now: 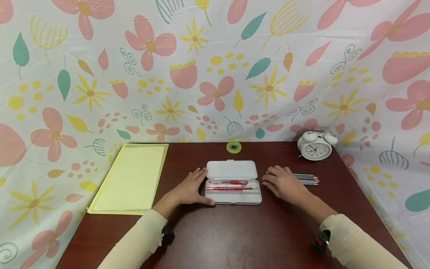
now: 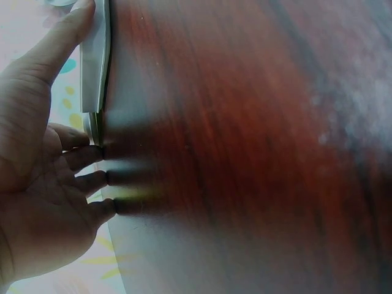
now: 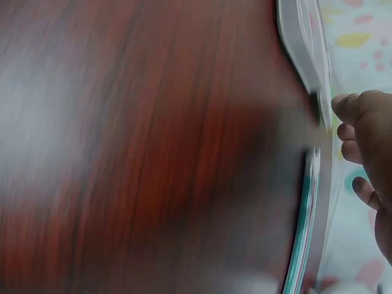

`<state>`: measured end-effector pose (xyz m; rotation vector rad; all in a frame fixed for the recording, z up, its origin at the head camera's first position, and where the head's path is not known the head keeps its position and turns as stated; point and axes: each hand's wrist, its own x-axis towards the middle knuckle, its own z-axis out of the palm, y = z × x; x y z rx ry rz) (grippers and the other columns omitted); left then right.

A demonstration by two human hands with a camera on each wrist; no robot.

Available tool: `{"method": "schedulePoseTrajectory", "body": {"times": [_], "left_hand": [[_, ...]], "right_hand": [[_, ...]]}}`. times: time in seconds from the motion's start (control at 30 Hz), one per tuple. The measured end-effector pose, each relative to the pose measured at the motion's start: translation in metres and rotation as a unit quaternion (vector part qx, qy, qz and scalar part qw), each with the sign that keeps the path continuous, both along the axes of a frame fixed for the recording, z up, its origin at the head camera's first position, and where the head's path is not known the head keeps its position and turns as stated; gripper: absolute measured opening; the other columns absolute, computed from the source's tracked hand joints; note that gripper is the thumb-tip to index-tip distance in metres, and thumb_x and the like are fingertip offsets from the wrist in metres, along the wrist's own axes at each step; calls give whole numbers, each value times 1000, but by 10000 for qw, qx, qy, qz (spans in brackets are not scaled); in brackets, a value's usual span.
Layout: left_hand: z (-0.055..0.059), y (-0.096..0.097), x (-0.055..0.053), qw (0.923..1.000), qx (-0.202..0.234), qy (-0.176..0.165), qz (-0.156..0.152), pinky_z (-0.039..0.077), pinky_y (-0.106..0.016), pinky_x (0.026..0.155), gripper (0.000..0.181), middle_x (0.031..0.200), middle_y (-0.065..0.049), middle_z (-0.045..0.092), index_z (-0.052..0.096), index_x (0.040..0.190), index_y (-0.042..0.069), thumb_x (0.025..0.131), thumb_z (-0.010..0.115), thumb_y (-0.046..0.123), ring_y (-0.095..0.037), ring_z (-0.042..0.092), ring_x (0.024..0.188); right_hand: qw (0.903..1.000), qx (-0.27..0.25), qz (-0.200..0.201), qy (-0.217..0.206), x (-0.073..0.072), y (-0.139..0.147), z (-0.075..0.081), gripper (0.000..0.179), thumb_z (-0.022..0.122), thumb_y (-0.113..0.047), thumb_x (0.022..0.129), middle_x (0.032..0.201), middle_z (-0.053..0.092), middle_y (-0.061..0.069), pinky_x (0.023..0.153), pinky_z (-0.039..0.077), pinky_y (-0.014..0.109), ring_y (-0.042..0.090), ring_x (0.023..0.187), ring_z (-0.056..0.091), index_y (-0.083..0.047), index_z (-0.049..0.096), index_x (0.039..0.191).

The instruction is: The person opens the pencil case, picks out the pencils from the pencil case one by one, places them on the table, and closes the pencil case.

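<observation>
A white pencil case (image 1: pixel 252 198) lies open on the table, its lid (image 1: pixel 231 170) folded back. Red and white pens (image 1: pixel 228 182) and a pencil lie in its upper section. My left hand (image 1: pixel 191 188) is at the case's left side, thumb along the front corner and fingers spread; in the left wrist view, the fingertips of this left hand (image 2: pixel 52 177) reach the tabletop. Between the case and a row of colored pencils (image 1: pixel 306 179) is my right hand (image 1: pixel 283 183), fingers loosely bent. Nothing shows in the grasp of the right hand (image 3: pixel 373 141) in the right wrist view.
A yellow mesh zip pouch (image 1: pixel 129 179) lies at the left. Near the back edge is a green tape roll (image 1: pixel 233 147), and a white alarm clock (image 1: pixel 315 145) stands at the back right. A flowered cloth (image 1: pixel 215 74) hangs behind the dark wooden table (image 1: pixel 235 235).
</observation>
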<state>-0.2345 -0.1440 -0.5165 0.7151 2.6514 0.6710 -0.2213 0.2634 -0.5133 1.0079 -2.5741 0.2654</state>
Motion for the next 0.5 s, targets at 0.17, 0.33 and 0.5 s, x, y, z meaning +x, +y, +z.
{"method": "schedulePoseTrajectory", "body": {"times": [0.17, 0.33, 0.5], "left_hand": [[1, 0, 0, 10000, 5, -13, 16, 14, -62, 141, 136, 186, -16, 18, 16, 178, 5, 82, 91, 67, -38, 11, 175], [1, 0, 0, 10000, 24, 3, -3, 14, -62, 140, 136, 186, -17, 18, 17, 177, 4, 82, 90, 68, -39, 12, 175], [0, 0, 0, 10000, 25, 5, 5, 14, -62, 140, 136, 186, -16, 19, 17, 177, 4, 82, 91, 67, -39, 12, 175]], "right_hand": [[9994, 193, 211, -169, 0, -29, 2, 15, 87, -17, 96, 104, 67, -1, 80, 49, 46, 19, 98, 61, -15, 83, 111], [9980, 450, 299, -321, 0, -47, 0, 19, 86, -22, 98, 105, 65, -3, 80, 45, 40, 17, 98, 59, -19, 84, 117], [9966, 692, 351, -271, -2, -55, -3, 16, 86, -25, 98, 103, 65, -3, 78, 41, 38, 17, 96, 58, -22, 85, 114]]}}
